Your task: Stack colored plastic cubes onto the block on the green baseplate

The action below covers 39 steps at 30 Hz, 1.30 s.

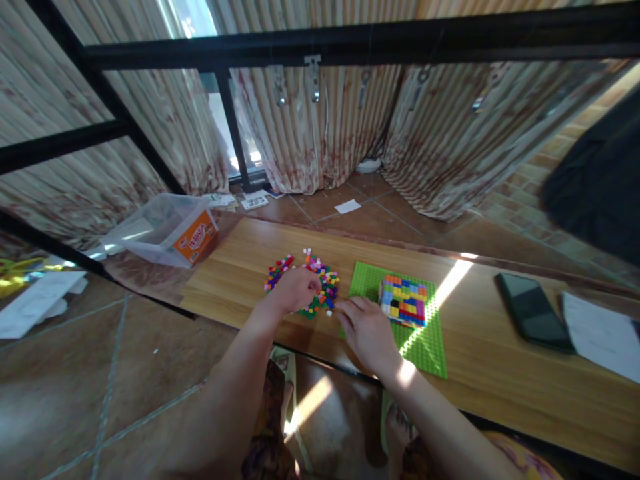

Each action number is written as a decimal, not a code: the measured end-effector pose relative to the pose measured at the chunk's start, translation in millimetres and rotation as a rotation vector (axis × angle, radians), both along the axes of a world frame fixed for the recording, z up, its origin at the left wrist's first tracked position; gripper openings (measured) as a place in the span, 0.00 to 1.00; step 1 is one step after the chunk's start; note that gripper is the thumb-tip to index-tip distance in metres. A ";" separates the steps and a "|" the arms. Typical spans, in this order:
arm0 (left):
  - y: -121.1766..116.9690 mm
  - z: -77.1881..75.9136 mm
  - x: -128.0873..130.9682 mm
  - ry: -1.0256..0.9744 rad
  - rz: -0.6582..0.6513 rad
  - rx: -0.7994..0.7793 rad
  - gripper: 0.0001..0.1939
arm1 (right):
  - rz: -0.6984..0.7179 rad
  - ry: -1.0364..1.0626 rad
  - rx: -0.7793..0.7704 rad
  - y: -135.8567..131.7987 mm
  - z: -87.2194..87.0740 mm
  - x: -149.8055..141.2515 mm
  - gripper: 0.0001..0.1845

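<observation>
A pile of small toy building bricks (329, 288) in many colours lies on the wooden tabletop. My left hand (294, 292) is over the pile, its fingers curled in; whatever they may hold is hidden. At the pile's right edge, my right hand (369, 330) has its fingers bent together at the tips, close to a blue brick and a white one. I cannot make out what is between them. To the right, a block built of multicoloured bricks (404, 299) sits on a green studded baseplate (430, 353). The right hand partly covers the baseplate's left side.
A dark phone (533, 312) and a white sheet of paper (603, 337) lie at the table's right. Left of the wooden tabletop (235, 267) stands a clear plastic bin (165, 230) with an orange label. A black metal bar (320, 50) crosses in front of the curtains.
</observation>
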<state>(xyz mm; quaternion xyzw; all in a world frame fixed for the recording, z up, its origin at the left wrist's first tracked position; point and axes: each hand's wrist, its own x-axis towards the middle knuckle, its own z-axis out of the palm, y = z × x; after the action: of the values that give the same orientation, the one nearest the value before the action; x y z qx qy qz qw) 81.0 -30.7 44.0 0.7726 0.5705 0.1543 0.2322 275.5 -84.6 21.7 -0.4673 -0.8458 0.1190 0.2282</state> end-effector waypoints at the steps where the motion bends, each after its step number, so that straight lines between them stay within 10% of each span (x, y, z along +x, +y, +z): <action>1: -0.6 0.2 0.1 0.012 -0.001 0.000 0.12 | -0.007 -0.023 0.001 2.7 0.1 -3.0 0.13; 39: 2.1 0.8 15.4 0.216 -0.017 0.073 0.14 | 0.026 -0.050 -0.056 9.7 -6.8 -14.4 0.11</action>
<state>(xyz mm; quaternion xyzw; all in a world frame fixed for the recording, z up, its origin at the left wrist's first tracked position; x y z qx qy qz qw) 96.3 -28.7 44.8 0.7976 0.5795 0.0888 0.1422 261.0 -74.9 14.9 -0.4653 -0.8536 0.1341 0.1922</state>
